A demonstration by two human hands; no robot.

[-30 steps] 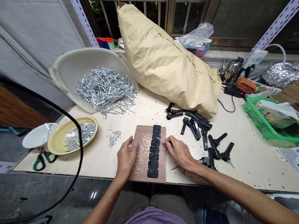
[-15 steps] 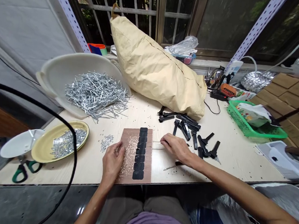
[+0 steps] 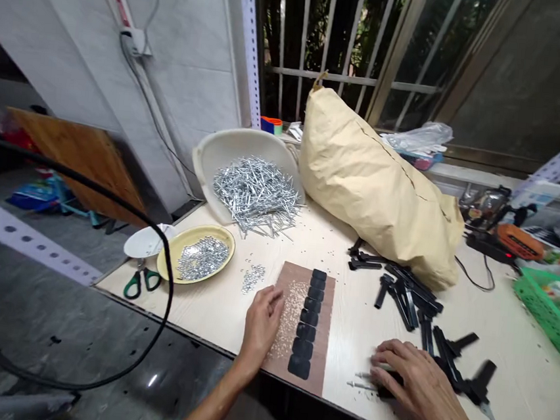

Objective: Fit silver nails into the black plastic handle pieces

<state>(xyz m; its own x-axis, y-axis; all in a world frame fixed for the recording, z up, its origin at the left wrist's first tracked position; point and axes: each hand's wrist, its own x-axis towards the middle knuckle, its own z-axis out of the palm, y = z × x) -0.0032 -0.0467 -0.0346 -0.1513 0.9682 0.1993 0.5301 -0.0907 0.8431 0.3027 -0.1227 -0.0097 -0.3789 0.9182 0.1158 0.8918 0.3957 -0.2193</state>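
At the far left corner of the table [image 3: 211, 309], green-handled scissors [image 3: 138, 282] and a white dish [image 3: 145, 242] sit right at the edge, the dish partly beyond it. Just beside them a yellow plate [image 3: 168, 262] holds small silver bits. Behind it a tipped white basin [image 3: 226, 152] spills a heap of metal pins [image 3: 256, 194] onto the tabletop. A bare strip of table lies between the plate and the brown board [image 3: 325, 333], broken only by a small scatter of silver bits [image 3: 252, 277].

The left hand [image 3: 262, 320] rests flat on the board's left side, fingers loosely spread and holding nothing, its wrist crossing the near table edge. The board's near end lies at that edge; a column of black pads [image 3: 309, 322] runs down its middle.

Right of the board is open tabletop, then the right hand [image 3: 415, 378], palm down with fingers curled over a black part [image 3: 386, 392]; whether it grips it cannot be told. Loose pins [image 3: 357, 384] lie just left of its fingertips. More black clips [image 3: 414, 302] lie scattered behind it, below a large tan sack [image 3: 381, 187]. A green basket [image 3: 554, 319] sits at the far right.
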